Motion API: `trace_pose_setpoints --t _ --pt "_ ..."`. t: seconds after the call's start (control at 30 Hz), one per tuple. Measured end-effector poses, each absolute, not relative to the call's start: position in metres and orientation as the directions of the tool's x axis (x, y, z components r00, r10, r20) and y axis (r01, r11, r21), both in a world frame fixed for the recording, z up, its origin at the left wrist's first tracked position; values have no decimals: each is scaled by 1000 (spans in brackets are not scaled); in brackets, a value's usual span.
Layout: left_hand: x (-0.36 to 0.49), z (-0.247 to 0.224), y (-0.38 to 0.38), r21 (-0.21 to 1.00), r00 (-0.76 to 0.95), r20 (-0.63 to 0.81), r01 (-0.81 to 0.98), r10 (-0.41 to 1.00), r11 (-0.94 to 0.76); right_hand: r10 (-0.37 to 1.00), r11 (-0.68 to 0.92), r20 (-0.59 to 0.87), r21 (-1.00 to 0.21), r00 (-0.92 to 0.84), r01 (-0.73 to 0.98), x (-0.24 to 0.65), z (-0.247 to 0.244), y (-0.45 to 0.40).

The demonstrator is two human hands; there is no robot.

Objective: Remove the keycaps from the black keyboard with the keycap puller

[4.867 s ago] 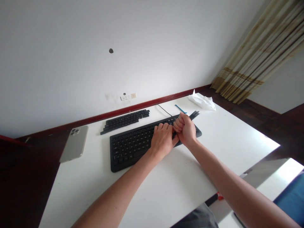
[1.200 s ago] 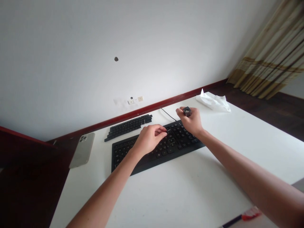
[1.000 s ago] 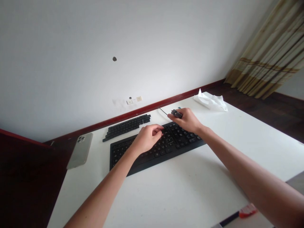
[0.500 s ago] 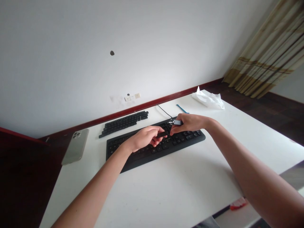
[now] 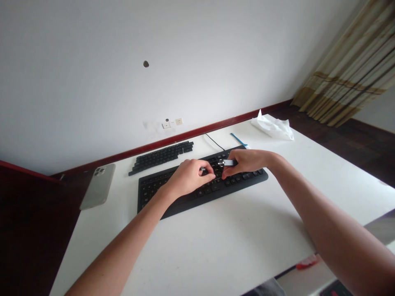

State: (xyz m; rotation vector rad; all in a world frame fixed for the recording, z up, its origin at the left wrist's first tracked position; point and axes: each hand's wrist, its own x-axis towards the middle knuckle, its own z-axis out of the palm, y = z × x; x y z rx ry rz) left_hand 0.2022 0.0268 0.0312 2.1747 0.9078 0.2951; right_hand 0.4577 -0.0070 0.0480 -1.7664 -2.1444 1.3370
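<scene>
A black keyboard point(image 5: 212, 188) lies at a slant across the white table, with both my hands over its middle and right part. My left hand point(image 5: 188, 174) is closed, thumb and forefinger pinched together low over the keys. A small pale bit point(image 5: 202, 168) shows inside the curl of its fingers; what it belongs to is hidden. Just to the right, my right hand point(image 5: 243, 162) grips a small grey tool with a bright metal end point(image 5: 227, 163), held sideways above the keys. Behind the keyboard, loose black keycaps point(image 5: 163, 155) are laid out in rows.
A phone point(image 5: 98, 187) lies face down at the table's left edge. A thin blue tool point(image 5: 238, 139) and a crumpled white plastic bag point(image 5: 273, 126) are at the back right. The keyboard's cable point(image 5: 215, 142) runs toward the wall. Sockets point(image 5: 172, 123) sit low on the wall.
My left hand has rolled over and closed its fingers lower; the dark piece seen in it earlier is now hidden. My right hand has shifted slightly with its grey tool. The view has tilted slightly.
</scene>
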Motion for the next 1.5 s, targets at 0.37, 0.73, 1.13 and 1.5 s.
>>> trace_pose_setpoints --t 0.37,0.73,1.13,1.5 --pt "206 24 16 532 826 53 452 561 -716 930 45 -226 -712 -289 701 464 48 -7" --pt "213 7 17 749 706 107 406 700 -524 980 10 64 -961 -186 -277 422 31 -4" --pt "217 6 11 665 600 234 475 765 -576 998 60 48 -877 37 -476 392 30 -7" --pt "219 3 7 680 662 202 435 722 -589 998 -31 -1 -878 -63 -477 399 18 -4"
